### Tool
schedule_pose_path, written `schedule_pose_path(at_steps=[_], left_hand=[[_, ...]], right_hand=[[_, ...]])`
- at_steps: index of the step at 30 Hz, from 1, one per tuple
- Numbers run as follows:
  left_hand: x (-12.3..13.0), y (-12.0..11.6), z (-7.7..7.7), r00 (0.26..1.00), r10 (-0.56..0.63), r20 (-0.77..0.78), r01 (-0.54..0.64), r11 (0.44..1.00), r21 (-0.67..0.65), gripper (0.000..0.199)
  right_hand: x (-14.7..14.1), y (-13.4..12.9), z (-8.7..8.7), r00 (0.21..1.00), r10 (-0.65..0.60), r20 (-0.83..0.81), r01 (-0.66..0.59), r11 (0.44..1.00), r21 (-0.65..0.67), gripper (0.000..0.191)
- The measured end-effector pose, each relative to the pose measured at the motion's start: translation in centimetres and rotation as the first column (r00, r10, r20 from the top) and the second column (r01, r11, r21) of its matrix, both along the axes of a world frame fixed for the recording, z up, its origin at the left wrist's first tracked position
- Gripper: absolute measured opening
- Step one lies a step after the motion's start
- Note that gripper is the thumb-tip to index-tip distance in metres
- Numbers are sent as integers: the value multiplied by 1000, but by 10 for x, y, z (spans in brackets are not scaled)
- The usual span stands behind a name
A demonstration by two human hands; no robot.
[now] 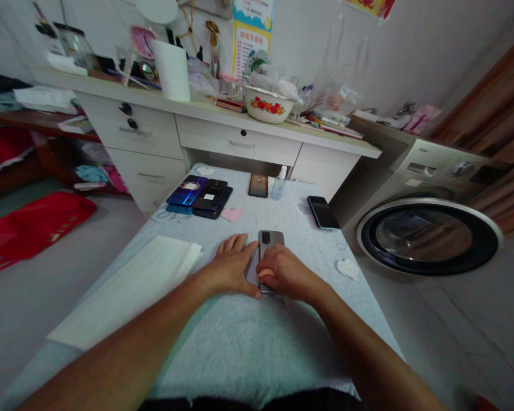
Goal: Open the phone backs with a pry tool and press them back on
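A grey phone [273, 236] lies back up on the cloth-covered table, its camera block at the far left corner. My left hand [233, 268] rests with spread fingers at the phone's left side, thumb by its near corner. Closed over the middle of the phone's back, my right hand [285, 271] has curled fingers around something small and orange [266, 274], mostly hidden beneath them.
Several phones [209, 197] lie at the table's far left, a brown phone [258, 185] and spray bottle [278, 184] at the far edge, a black phone [322, 212] at right. A folded white cloth [131, 291] lies left. Behind stand a desk [240, 137] and washing machine [420, 188].
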State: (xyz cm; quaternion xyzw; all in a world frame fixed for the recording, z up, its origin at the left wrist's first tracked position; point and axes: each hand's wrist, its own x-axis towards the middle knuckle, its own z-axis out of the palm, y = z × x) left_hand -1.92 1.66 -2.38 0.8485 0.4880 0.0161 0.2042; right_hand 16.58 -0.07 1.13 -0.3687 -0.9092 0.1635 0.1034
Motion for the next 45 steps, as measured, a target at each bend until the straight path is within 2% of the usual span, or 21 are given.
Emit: schedule_pose_path(at_steps=[4,7,12,17,20,23,31,38,45], left_hand=[[-1,1,0,1000,1,-7,-1,1000,-10,128],[-2,2,-1,1000,2,-6,-2,1000,-13,128],[-3,2,1,1000,-10,-16,10,999,-36,129],[-2,2,6,1000,-25,-6,25,999,-37,124],[-2,2,6,1000,-23,-9,22,999,-39,125],[-3,2,5,1000,-24,-18,23,999,-34,127],[-4,2,5,1000,-29,6,29,999,-29,129],[-5,2,7,999,-32,17,33,999,-44,120],[-6,2,11,998,-58,-10,58,997,-49,121]], right_hand=[[2,-6,-5,996,67,-54,-68,997,-24,21],[3,-6,-9,995,68,-69,-69,997,-19,20],[-1,3,-17,998,-57,-11,58,996,71,13],[-5,12,-21,970,-241,21,235,960,150,16],[-5,13,-22,956,-292,10,287,945,155,17],[-4,12,-23,969,-248,15,243,960,140,15],[0,-5,-12,999,-11,-42,13,999,38,18],[3,-17,-4,995,60,-81,-64,997,-47,16],[8,-20,-2,989,131,-65,-136,987,-90,14]])
